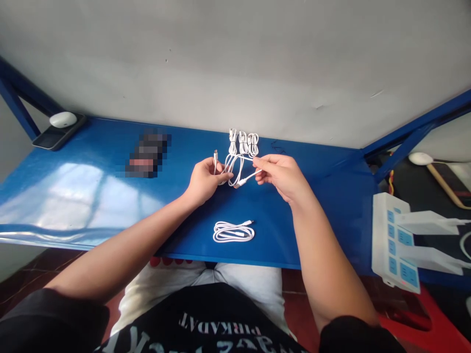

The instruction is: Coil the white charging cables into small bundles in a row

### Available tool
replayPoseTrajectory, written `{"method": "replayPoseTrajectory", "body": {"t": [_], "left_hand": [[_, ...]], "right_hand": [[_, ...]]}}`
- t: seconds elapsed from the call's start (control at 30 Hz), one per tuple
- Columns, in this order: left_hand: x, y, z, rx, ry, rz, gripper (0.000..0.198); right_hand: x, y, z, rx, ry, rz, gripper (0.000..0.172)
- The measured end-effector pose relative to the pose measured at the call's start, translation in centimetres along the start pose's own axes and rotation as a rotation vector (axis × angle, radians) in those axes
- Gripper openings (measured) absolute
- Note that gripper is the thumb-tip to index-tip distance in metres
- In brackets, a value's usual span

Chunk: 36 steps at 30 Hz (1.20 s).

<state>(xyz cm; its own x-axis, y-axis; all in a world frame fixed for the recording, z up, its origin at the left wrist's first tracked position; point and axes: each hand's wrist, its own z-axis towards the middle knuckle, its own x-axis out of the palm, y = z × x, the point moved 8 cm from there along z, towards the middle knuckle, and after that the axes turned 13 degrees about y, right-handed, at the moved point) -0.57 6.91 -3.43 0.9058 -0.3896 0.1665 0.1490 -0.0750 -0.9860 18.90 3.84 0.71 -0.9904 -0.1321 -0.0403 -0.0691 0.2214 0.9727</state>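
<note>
My left hand [205, 181] grips a white USB cable [235, 169] in loose loops, and a small connector [215, 161] stands up above my fingers. My right hand [279, 176] pinches another stretch of the same tangle between thumb and fingertips, close to a white plug. Just behind my hands, several bundled white cables [243, 143] lie on the blue table [73, 181], their far ends touching the loops I hold. A neatly coiled white cable [233, 232] rests nearer me, apart from both hands.
A pixelated, blurred object [147, 153] lies left of my hands. A white power strip [390, 240] with white chargers sits at the right, beyond the table's edge. A dark pad [55, 135] holds a white rounded object at the back left, against a grey wall [235, 59].
</note>
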Motion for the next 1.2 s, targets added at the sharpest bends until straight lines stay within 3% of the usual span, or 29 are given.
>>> {"method": "replayPoseTrajectory", "body": {"t": [0.1,0.27,0.47,0.67,0.97,1.2], "left_hand": [[0.6,0.0,0.0,-0.021,0.057,-0.088,0.042],[0.8,-0.1,-0.1,-0.041,0.069,-0.138,0.044],[0.6,-0.3,-0.1,-0.045,0.070,-0.153,0.045],[0.6,-0.4,0.1,-0.029,0.076,-0.223,0.050],[0.1,-1.1,0.0,0.050,0.027,-0.186,0.048],[-0.2,-1.6,0.1,0.092,-0.008,-0.223,0.050]], "right_hand": [[0.1,-0.4,0.2,0.026,0.008,-0.074,0.028],[0.8,-0.7,0.2,0.058,0.114,0.049,0.030],[-1.2,0.6,0.0,-0.077,-0.016,0.051,0.039],[-0.8,0.6,0.0,-0.181,-0.101,0.138,0.032],[-0.9,0.3,0.1,-0.182,-0.153,0.275,0.019],[0.9,-1.0,0.5,-0.162,-0.141,0.461,0.020]]}}
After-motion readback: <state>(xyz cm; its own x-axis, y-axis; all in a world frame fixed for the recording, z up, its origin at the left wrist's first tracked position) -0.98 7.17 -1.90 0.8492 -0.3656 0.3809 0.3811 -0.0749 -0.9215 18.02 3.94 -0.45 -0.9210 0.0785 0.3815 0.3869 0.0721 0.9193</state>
